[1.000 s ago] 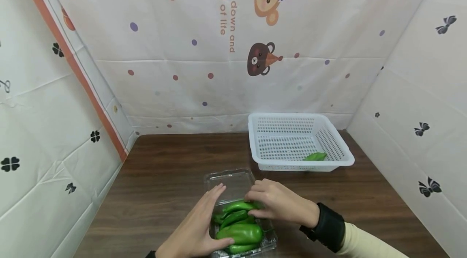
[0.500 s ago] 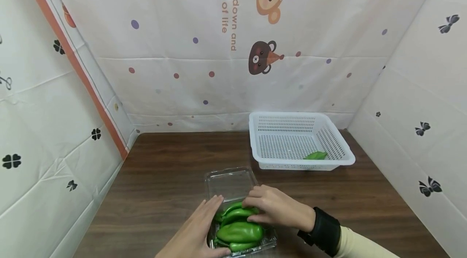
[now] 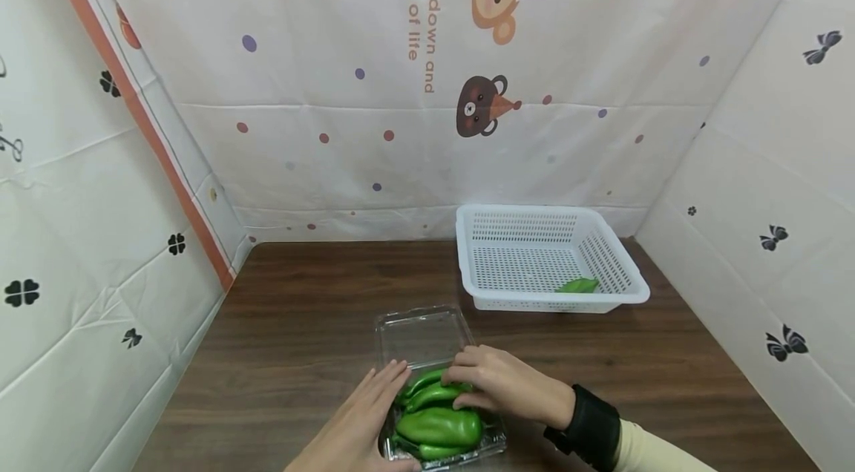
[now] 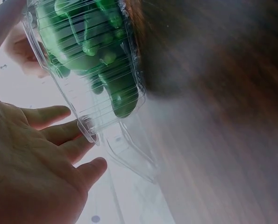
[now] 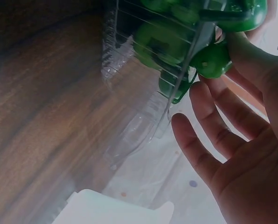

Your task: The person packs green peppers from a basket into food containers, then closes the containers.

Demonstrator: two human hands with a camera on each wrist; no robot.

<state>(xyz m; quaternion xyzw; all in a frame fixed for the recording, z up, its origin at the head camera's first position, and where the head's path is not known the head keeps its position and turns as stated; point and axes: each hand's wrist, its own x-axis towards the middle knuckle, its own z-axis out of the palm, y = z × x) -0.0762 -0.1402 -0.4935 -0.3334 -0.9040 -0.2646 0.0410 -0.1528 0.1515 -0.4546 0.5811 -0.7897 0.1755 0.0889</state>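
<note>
In the head view, a clear plastic clamshell box (image 3: 493,447) full of green peppers lies at the front of the table, its lid (image 3: 424,338) folded back. My right hand (image 3: 504,383) reaches in from the right and pinches a long green pepper (image 3: 430,395); in the right wrist view this pepper (image 5: 213,60) sits between thumb and fingers at the box's rim. A fat green pepper (image 3: 439,427) lies nearer the front. My left hand (image 3: 364,420) has its fingers spread along the box's left side; in the left wrist view its fingertips meet the clear wall (image 4: 87,128).
A white perforated basket (image 3: 521,298) stands at the back right of the brown wooden table (image 3: 300,323). One green pepper (image 3: 578,286) lies inside it. Printed white cloth (image 3: 334,175) hangs behind and on both sides.
My right hand has shifted slightly toward the front, and the long pepper at its fingers lies differently. The left hand has moved a little lower along the box. The basket has stayed put.
</note>
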